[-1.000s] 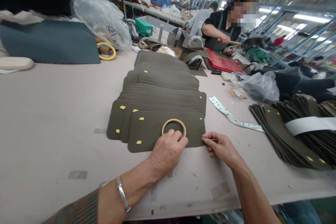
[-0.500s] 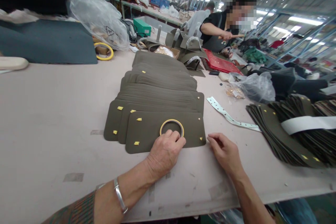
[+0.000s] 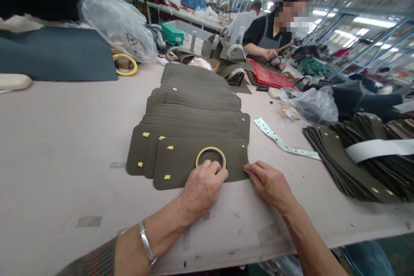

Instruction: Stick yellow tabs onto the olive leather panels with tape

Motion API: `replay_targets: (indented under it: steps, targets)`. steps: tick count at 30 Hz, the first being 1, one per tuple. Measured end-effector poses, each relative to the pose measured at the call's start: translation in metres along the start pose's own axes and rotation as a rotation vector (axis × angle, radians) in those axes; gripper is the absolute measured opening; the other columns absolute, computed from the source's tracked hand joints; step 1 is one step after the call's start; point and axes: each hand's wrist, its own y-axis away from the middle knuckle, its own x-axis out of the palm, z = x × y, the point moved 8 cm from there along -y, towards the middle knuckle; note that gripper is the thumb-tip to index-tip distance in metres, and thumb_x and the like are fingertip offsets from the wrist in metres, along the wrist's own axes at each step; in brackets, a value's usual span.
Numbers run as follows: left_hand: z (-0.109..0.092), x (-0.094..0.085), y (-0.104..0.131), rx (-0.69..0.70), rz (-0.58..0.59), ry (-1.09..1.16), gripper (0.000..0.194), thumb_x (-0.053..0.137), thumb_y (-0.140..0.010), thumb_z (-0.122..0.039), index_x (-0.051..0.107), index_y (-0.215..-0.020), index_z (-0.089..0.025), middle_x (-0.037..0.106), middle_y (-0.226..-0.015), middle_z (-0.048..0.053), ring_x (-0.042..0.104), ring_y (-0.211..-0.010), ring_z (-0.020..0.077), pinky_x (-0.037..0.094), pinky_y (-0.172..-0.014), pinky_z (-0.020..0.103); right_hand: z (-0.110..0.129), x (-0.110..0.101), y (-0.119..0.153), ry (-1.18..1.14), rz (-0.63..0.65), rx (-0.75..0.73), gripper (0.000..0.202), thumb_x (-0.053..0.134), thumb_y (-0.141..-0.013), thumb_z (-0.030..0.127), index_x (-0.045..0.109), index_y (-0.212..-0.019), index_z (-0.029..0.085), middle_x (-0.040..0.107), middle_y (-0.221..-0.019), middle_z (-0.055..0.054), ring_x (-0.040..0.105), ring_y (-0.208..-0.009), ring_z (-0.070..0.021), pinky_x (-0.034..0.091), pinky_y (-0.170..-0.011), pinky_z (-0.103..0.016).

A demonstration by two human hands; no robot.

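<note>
Left hand (image 3: 206, 185): pinches yellow tape roll (image 3: 210, 148).
Right hand (image 3: 270, 183): fingertips pressed together, touching olive panel (image 3: 179, 164).
Panel stack (image 3: 194, 116): beyond both hands.

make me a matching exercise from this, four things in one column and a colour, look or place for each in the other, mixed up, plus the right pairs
Things
1. left hand
2. right hand
3. bracelet
4. strip

Matches
A. silver
B. at the right edge of the front panel
C. pale, with dark dots
D. on the tape roll

Pairs: 1-D, 2-B, 3-A, 4-C
</note>
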Motion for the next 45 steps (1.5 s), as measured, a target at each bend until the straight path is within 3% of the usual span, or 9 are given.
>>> replay_targets:
  steps: [4, 8, 11, 22, 32, 35, 38, 41, 45]
  targets:
    - [0.0, -0.001, 0.0, -0.009, 0.004, 0.011, 0.011, 0.048, -0.092, -0.016, 0.057, -0.088, -0.021, 0.055, -0.086, 0.003, 0.048, -0.081, 0.0201, 0.045, -0.069, 0.032, -0.021, -0.003, 0.001, -0.29, -0.018, 0.174, 0.028, 0.05, -0.091, 0.033, 0.071, -0.106, 0.024, 0.072, -0.092, -0.005, 0.066, -0.084, -0.021, 0.05, -0.079, -0.032]
    - [0.0, 0.0, 0.0, -0.007, 0.002, 0.008, 0.013, 0.046, -0.093, -0.017, 0.058, -0.087, -0.021, 0.056, -0.086, 0.003, 0.048, -0.08, 0.0203, 0.045, -0.069, 0.032, -0.039, -0.001, 0.011, -0.482, -0.105, 0.37, 0.028, 0.053, -0.087, 0.038, 0.071, -0.101, 0.02, 0.073, -0.079, -0.003, 0.065, -0.073, -0.0198, 0.049, -0.068, -0.03]
    - [0.001, 0.001, -0.001, -0.004, 0.0, -0.001, 0.013, 0.047, -0.093, -0.017, 0.058, -0.088, -0.021, 0.056, -0.086, 0.003, 0.048, -0.081, 0.0202, 0.044, -0.069, 0.032, -0.03, 0.0, 0.012, -0.424, -0.124, 0.314, 0.024, 0.054, -0.087, 0.037, 0.071, -0.085, 0.021, 0.073, -0.082, -0.004, 0.065, -0.075, -0.02, 0.048, -0.069, -0.029]
    - [0.002, 0.002, -0.002, -0.015, 0.01, -0.004, 0.013, 0.046, -0.093, -0.017, 0.057, -0.088, -0.021, 0.058, -0.087, 0.003, 0.048, -0.081, 0.02, 0.043, -0.07, 0.032, -0.007, 0.003, -0.002, -0.024, -0.09, 0.218, 0.017, 0.051, -0.086, 0.027, 0.064, -0.075, 0.024, 0.061, -0.071, -0.001, 0.058, -0.067, -0.0165, 0.04, -0.063, -0.027]
    - [0.005, -0.011, 0.009, 0.021, -0.039, -0.033, 0.013, 0.049, -0.089, -0.011, 0.057, -0.09, -0.021, 0.059, -0.086, 0.002, 0.051, -0.079, 0.0189, 0.043, -0.068, 0.03, -0.001, 0.002, 0.004, -0.203, -0.122, 0.189, 0.02, 0.052, -0.087, 0.032, 0.067, -0.077, 0.024, 0.064, -0.081, -0.003, 0.061, -0.081, -0.0208, 0.046, -0.075, -0.033]
    - [0.006, -0.015, 0.013, 0.066, -0.045, -0.04, 0.014, 0.05, -0.087, -0.008, 0.056, -0.088, -0.021, 0.059, -0.085, 0.002, 0.051, -0.078, 0.0186, 0.043, -0.067, 0.029, -0.018, -0.001, -0.011, -0.421, -0.249, 0.256, 0.029, 0.047, -0.09, 0.039, 0.068, -0.1, 0.023, 0.069, -0.1, -0.007, 0.065, -0.09, -0.0214, 0.049, -0.082, -0.034]
    - [0.009, -0.016, 0.017, 0.097, -0.083, -0.046, 0.016, 0.047, -0.086, -0.007, 0.055, -0.086, -0.021, 0.06, -0.084, 0.002, 0.052, -0.077, 0.0188, 0.043, -0.065, 0.029, -0.036, 0.001, -0.041, -0.587, -0.395, 0.358, 0.054, 0.044, -0.09, 0.05, 0.051, -0.132, 0.016, 0.056, -0.133, -0.014, 0.055, -0.12, -0.026, 0.044, -0.1, -0.04]
    - [0.013, -0.016, 0.022, 0.165, -0.162, -0.059, 0.017, 0.044, -0.084, -0.007, 0.054, -0.084, -0.02, 0.059, -0.081, 0.004, 0.052, -0.074, 0.0192, 0.042, -0.062, 0.029, -0.037, 0.01, -0.076, -0.646, -0.457, 0.389, 0.069, 0.044, -0.087, 0.055, 0.04, -0.14, 0.011, 0.045, -0.144, -0.018, 0.04, -0.135, -0.0286, 0.031, -0.111, -0.045]
    - [0.022, -0.019, 0.034, 0.235, -0.222, -0.077, 0.018, 0.039, -0.083, -0.007, 0.052, -0.084, -0.02, 0.058, -0.079, 0.005, 0.051, -0.07, 0.0193, 0.041, -0.061, 0.029, -0.025, 0.024, -0.093, -0.645, -0.506, 0.368, 0.073, 0.04, -0.088, 0.057, 0.037, -0.141, 0.007, 0.046, -0.142, -0.019, 0.04, -0.135, -0.0277, 0.03, -0.113, -0.042]
